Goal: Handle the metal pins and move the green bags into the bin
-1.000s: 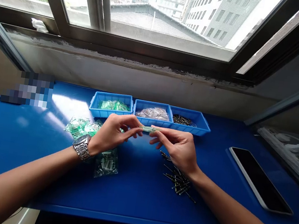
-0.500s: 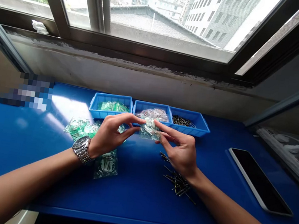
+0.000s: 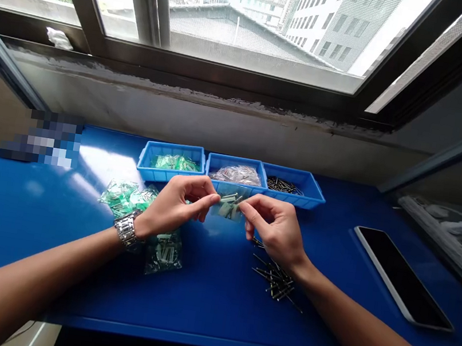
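A small clear plastic bag (image 3: 229, 206) with pale plugs and thin metal pieces inside hangs between my hands above the table. My left hand (image 3: 181, 203) pinches its left edge between thumb and fingers. At the opposite edge, my right hand (image 3: 275, 226) closes thumb and forefinger on the plastic. Below my left wrist lies another filled bag (image 3: 164, 254), and a pile of greenish filled bags (image 3: 121, 197) is partly hidden behind that hand. Loose dark screws or drill bits (image 3: 278, 281) are scattered under my right hand.
Three blue bins stand in a row at the back: one with green bags (image 3: 178, 163), one with clear bags (image 3: 237, 174), one with dark metal pieces (image 3: 283, 186). A phone (image 3: 402, 276) lies at the right of the blue table (image 3: 202, 307).
Both hands have turned and shifted their grip to the bag's side edges. The bag is now spread flatter, and its contents show more clearly.
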Available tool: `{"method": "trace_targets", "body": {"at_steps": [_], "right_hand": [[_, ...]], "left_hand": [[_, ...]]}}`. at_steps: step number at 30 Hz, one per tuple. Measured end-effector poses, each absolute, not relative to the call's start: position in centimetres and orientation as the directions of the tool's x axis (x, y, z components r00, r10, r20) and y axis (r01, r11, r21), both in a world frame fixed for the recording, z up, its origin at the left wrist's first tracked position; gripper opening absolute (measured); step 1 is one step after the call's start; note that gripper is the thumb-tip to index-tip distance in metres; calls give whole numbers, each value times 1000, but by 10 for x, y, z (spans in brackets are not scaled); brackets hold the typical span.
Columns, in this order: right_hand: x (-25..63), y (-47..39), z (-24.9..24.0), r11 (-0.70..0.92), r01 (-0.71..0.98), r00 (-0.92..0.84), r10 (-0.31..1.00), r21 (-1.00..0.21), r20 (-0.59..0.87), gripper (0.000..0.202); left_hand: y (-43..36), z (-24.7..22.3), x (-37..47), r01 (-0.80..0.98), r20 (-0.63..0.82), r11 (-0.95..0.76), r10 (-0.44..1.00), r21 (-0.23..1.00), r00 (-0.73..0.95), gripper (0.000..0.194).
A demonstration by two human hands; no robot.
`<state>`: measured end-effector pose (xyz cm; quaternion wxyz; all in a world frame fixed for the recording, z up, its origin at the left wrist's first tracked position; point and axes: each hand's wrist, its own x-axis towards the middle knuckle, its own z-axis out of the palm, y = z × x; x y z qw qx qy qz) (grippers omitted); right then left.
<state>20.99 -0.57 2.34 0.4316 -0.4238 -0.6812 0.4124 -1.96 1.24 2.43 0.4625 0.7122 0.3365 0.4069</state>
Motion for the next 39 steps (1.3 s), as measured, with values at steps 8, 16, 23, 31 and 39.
{"method": "trace_targets", "body": {"at_steps": [8, 16, 23, 31, 39], "right_hand": [[210, -5, 18, 340, 187, -231, 927, -921, 295, 20], [212, -5, 19, 453, 314, -178, 892, -834, 417, 36], [211, -7, 22, 379, 251, -331, 898, -891, 289, 29], [211, -7, 22, 388, 249, -364, 887, -888, 285, 28], [212, -7, 23, 478, 303, -424, 843, -825, 332, 25]], "left_hand": [[13, 24, -19, 158, 344, -430, 855, 889, 388, 20], [15, 19, -22, 287, 519, -610, 786, 739, 336, 23], [13, 22, -18, 347, 459, -629, 760, 695, 460, 29], [43, 36, -55, 507, 583, -557, 803, 658, 126, 29], [66, 40, -87, 807, 705, -519, 683, 283, 192, 9]]}}
